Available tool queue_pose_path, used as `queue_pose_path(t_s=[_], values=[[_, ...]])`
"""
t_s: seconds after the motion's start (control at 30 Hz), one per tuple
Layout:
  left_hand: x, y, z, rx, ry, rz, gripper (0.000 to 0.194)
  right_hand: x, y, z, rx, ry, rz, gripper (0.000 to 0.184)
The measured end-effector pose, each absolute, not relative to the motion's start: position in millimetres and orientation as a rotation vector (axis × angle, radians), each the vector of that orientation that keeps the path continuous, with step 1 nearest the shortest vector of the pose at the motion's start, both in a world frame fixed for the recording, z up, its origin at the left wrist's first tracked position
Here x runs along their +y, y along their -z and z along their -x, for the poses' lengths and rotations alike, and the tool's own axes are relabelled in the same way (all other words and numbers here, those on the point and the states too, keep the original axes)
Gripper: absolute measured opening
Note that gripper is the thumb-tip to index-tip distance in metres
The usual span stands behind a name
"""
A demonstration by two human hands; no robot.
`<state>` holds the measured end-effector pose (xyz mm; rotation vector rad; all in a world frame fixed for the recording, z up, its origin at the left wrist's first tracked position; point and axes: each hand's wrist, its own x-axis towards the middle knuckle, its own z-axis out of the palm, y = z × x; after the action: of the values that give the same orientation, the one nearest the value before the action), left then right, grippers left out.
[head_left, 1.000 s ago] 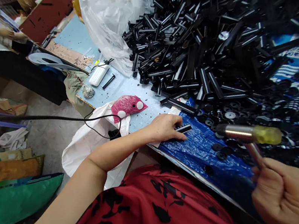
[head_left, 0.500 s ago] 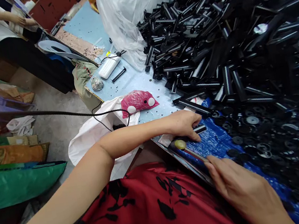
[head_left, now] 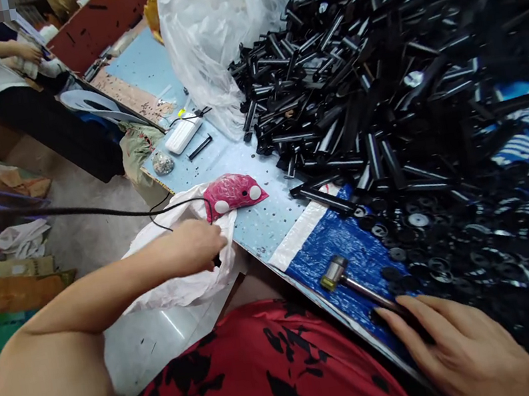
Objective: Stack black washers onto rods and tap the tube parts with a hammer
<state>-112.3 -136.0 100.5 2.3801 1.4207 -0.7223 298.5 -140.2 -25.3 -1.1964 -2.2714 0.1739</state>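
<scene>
My left hand (head_left: 196,244) is over the mouth of a white sack (head_left: 186,292) at the table's edge. Its fingers are curled; a dark bit shows beneath them, too hidden to name. On the blue sheet (head_left: 309,241) a small hammer (head_left: 366,290) lies with its yellowish-tipped metal head toward the left. My right hand (head_left: 464,344) is loosely closed about the hammer's dark grip, thumb on one side and fingers on the other. To the right of it spread black round discs (head_left: 436,250), and beyond them is a large heap of black plastic tubes (head_left: 341,84).
A pink bag (head_left: 236,192) lies by the sack's mouth. Farther back are a white power strip (head_left: 184,132), a single black tube (head_left: 199,147) and clear plastic sheeting (head_left: 209,51). A black cable (head_left: 94,208) crosses on the left. Another person (head_left: 24,96) stands at the far left.
My left hand has moved left from the blue sheet to over the white sack. The black tube beside it has gone from the sheet. The hammer has been lowered onto the sheet.
</scene>
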Motion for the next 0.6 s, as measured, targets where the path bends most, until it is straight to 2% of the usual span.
queue_pose_path(t_s=[0.1, 0.2, 0.27, 0.37, 0.4, 0.5, 0.6], values=[[-111.3, -71.2, 64.0, 1.185, 0.261, -2.689, 0.018, -132.5, 14.7, -286.4, -2.335, 0.035, 1.096, 0.028], [-62.8, -37.6, 11.1, 1.337, -0.166, -2.901, 0.025, -118.8, 6.1, -297.5, -2.358, 0.051, 1.079, 0.02], [-32.6, -21.3, -10.1, 1.4, -0.189, -2.928, 0.018, -100.3, -1.2, -318.8, -2.317, 0.047, 1.257, 0.021], [-8.9, -10.2, -20.3, 1.339, -0.216, -2.982, 0.019, -54.6, -14.7, -360.3, -2.007, 0.061, 2.019, 0.042], [-7.7, -10.0, -21.1, 1.325, -0.262, -2.991, 0.02, -36.0, -18.3, -373.6, -1.948, 0.065, 2.151, 0.046], [-18.8, -15.4, -24.8, 1.287, -0.417, -2.872, 0.021, 17.6, -21.1, -402.8, -1.968, -0.039, 2.302, 0.053], [-39.2, -20.0, -30.1, 1.328, -0.576, -2.446, 0.019, 48.5, -14.5, -415.7, -1.997, -0.166, 2.392, 0.05]])
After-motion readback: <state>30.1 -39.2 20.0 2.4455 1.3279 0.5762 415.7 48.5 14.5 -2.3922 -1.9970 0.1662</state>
